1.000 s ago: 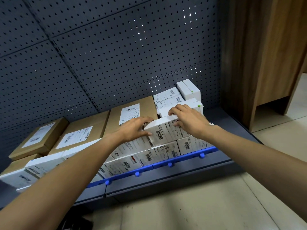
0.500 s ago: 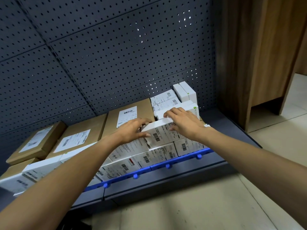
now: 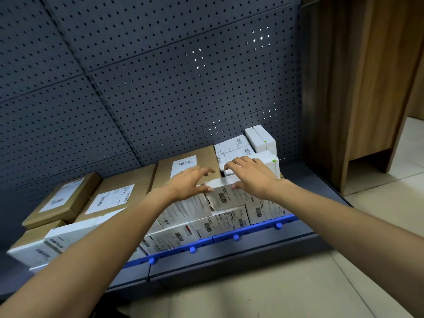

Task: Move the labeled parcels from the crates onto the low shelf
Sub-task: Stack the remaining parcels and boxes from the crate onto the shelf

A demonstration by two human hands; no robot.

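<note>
Left hand [image 3: 190, 182] just released, grip wide; right hand [image 3: 254, 177] flat, grip slack: white box [image 3: 229, 198] looks seated by shelf [image 3: 229, 255] front edge.

The low shelf [image 3: 229, 258] sits on the floor [image 3: 298, 294] before a pegboard wall [image 3: 160, 88], with a cabinet [image 3: 344, 88] to its right. Flat parcels [image 3: 114, 198] line the shelf's back. Small boxes [image 3: 220, 222] are stacked before them and at the right end. The left hand [image 3: 188, 182] and right hand [image 3: 252, 177] lie over the top box [image 3: 227, 196].
</note>
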